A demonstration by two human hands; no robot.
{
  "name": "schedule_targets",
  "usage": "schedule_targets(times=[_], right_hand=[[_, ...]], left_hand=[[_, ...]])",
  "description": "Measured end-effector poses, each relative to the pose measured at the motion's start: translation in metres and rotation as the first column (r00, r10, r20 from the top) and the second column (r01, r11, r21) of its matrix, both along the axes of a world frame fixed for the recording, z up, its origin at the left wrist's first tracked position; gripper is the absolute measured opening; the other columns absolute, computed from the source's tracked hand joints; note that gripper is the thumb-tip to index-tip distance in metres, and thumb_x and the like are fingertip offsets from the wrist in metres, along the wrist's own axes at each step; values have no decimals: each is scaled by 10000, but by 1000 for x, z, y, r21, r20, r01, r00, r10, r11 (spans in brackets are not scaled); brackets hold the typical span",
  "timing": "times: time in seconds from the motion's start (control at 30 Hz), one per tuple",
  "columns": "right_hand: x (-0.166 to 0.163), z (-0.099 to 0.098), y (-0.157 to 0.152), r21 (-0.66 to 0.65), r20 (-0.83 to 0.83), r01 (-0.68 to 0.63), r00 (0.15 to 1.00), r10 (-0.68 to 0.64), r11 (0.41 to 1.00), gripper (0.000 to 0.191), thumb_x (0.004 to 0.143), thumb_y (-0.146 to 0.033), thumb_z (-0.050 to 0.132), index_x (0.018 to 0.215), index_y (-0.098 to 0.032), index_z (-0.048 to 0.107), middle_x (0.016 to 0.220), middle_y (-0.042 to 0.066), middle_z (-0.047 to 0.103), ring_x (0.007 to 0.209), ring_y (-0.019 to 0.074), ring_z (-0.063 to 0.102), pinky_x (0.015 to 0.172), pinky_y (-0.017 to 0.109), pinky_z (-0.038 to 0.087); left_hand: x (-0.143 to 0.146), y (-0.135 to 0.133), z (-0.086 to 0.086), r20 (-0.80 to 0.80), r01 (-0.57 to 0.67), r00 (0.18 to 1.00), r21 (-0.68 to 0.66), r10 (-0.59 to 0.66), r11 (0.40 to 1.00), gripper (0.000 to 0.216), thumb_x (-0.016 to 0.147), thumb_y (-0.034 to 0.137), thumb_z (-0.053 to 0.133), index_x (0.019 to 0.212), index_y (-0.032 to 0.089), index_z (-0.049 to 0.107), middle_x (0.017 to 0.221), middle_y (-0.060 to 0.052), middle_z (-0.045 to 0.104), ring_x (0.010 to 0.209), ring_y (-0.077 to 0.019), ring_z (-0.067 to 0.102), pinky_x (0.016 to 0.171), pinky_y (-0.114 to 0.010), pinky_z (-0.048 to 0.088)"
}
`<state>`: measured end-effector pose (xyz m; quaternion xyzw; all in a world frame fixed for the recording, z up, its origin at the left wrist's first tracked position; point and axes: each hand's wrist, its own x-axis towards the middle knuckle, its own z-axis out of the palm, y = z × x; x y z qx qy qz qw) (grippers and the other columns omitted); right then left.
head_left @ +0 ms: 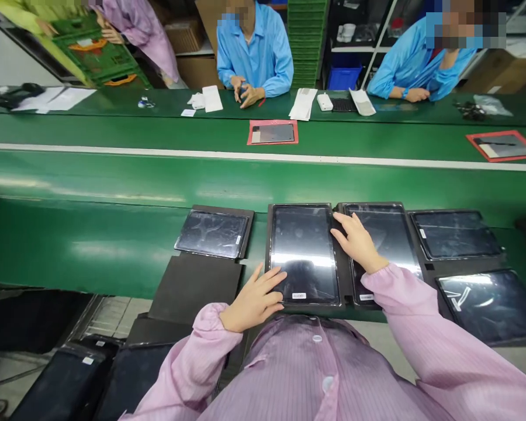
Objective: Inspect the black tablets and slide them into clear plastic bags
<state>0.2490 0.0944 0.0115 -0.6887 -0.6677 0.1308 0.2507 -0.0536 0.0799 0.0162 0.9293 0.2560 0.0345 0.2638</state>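
On the green bench [92, 234], dead centre in front of the wearer, middle tablet [304, 251] lies face up on a dark backing, long side running 12 to 6; clock below is centred on it. Left hand [255, 297] at 8 o'clock: open, fingers spread, tips on the lower left corner. Right hand [356, 238] at 2 o'clock: also open, fingertips by the upper right edge, palm over the right tablet [388, 237] at 3; can't tell if the tips actually touch. Neither hand grips anything. Diagonal corners look like a good hold for steadying or squaring it: I'd use light, even pressure on the rims, palms off the glass, since prints would likely show on that gloss. Mind the right wrist, a drag could shift the neighbour. White label [298, 296] at 6 is best left unrubbed. Left tablet [213, 234] sits between 9 and 10, black panel [197, 286] at 8, so a leftward slide would probably run short of room.
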Motion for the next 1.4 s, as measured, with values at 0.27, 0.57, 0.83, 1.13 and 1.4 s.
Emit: schedule_targets(times=[0.27, 0.57, 0.83, 1.13, 1.4], right_hand=[[-12, 15, -47, -17, -329, 204, 923, -198, 979, 363, 820, -373, 479, 1141, -236, 579, 1161, 63, 650, 1122, 242, 575, 994, 454, 426], [-28, 25, -61, -264, -831, 354, 389, -398, 897, 331, 752, -471, 575, 917, -184, 555, 773, 31, 682, 597, 144, 659, 574, 300, 545], [-57, 44, -7, -521, -586, 218, 612, -531, 825, 495, 819, -237, 526, 1282, -149, 374, 938, 74, 679, 703, 170, 664, 609, 306, 535], [-94, 77, -65, -15, -409, -804, 548, 730, 595, 191, 897, -223, 454, 927, -204, 642, 657, -20, 692, 614, 107, 625, 622, 194, 469], [-31, 74, -79, -206, -538, -202, 841, 61, 957, 271, 882, -247, 487, 1133, -220, 584, 1078, 69, 695, 977, 167, 659, 844, 307, 543]], left_hand=[[6, 49, -13, 443, -545, 673, -244, 592, 802, 176, 782, 292, 497, 640, 219, 570, 727, -21, 707, 818, -191, 679, 987, -464, 410], [-8, 63, -13, 149, -188, -60, -973, 987, 135, 259, 674, 368, 684, 619, 213, 484, 725, 1, 721, 799, -211, 690, 851, -431, 509], [-17, 6, -20, 523, -71, 808, -373, 273, 925, 66, 812, 271, 545, 777, 222, 571, 1011, -64, 731, 1043, -264, 638, 1008, -507, 391], [-20, -9, -41, 413, -41, 909, 224, -57, 974, 195, 806, 90, 417, 846, 220, 556, 1007, -63, 728, 1102, -187, 601, 1135, -453, 139], [28, -13, 6, 219, -262, 951, 206, 216, 943, 194, 846, 170, 424, 869, 196, 615, 837, -60, 707, 851, -213, 645, 924, -455, 393]])
